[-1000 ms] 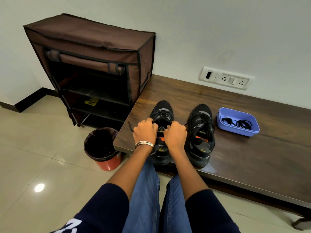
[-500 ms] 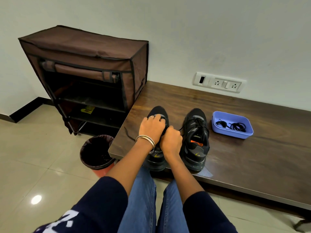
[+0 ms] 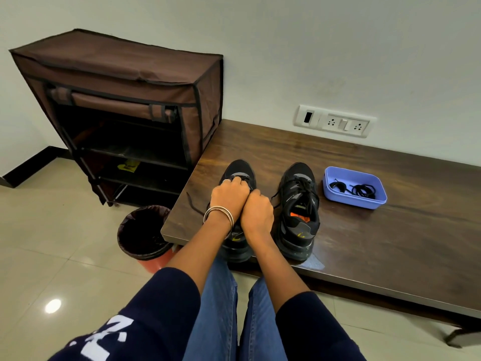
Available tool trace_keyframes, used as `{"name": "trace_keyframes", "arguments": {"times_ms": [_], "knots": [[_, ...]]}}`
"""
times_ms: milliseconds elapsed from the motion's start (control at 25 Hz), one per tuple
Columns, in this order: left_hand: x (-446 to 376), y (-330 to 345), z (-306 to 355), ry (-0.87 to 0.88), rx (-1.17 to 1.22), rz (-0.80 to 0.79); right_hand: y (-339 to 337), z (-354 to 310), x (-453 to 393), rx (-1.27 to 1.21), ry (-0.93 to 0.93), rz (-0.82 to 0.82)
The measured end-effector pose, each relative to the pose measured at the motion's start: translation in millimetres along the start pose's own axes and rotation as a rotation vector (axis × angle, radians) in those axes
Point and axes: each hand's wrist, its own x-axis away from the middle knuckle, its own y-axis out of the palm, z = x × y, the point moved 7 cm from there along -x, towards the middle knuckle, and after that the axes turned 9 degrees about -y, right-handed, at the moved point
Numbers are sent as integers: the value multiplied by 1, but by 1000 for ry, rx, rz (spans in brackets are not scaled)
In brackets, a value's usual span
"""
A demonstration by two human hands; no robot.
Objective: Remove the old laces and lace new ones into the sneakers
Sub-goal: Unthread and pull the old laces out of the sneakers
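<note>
Two black sneakers stand side by side on the dark wooden table (image 3: pixel 364 230), toes away from me. Both my hands lie over the left sneaker (image 3: pixel 238 169). My left hand (image 3: pixel 229 195), with bangles on the wrist, has its fingers curled down on the lacing near the toe. Just behind it, my right hand (image 3: pixel 256 211) is curled at the same lace. A loose end of the old black lace (image 3: pixel 194 204) trails onto the table to the left. The right sneaker (image 3: pixel 299 204) is still laced and has an orange lining. What my fingertips pinch is hidden.
A blue tray (image 3: pixel 355 201) with coiled black laces (image 3: pixel 363 191) sits right of the shoes. A brown fabric shoe rack (image 3: pixel 125 100) stands left of the table. Below the table's left corner stands a lined red bin (image 3: pixel 141 233). A wall socket panel (image 3: pixel 335 123) is behind.
My left hand has moved forward from the tongue area toward the toe of the left sneaker. The right hand stays just behind it. The camera has tilted up a little.
</note>
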Motion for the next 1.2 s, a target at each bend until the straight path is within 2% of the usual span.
{"name": "trace_keyframes", "arguments": {"times_ms": [280,360,400,480,520,560,600,680,760,800,880,920,1000,1040,1080,1200], "knots": [[-4,-8,-21,-249,303,-2,1,-2,4,27,5,-39],[-7,2,-38,-408,454,7,1,-1,6,21,11,-45],[-8,12,-53,-559,613,11,0,-1,7,16,15,-46],[-2,36,-80,-967,1215,-3,0,-2,7,20,14,-50],[3,47,-82,-1114,1487,-16,0,-3,7,24,13,-55],[6,55,-80,-1181,1637,-50,0,-2,6,24,16,-56],[7,59,-78,-1180,1650,-103,1,-1,6,16,24,-55],[6,57,-77,-1068,1520,-138,2,0,5,3,37,-49],[-3,43,-85,-900,1271,-48,1,0,6,5,33,-40],[-9,30,-88,-776,1065,27,1,0,6,8,30,-36],[-22,1,-76,-421,693,127,-1,-1,7,3,26,-30],[-29,-5,-63,-235,593,97,-2,0,7,-3,24,-30],[-31,-2,-36,6,413,-111,-2,0,8,-20,23,-31],[-28,2,-27,42,291,-190,-2,1,9,-26,27,-30],[-25,6,-22,42,186,-204,-1,2,9,-28,32,-29],[-18,5,-18,-41,89,-56,0,2,10,-33,38,-31]]}}
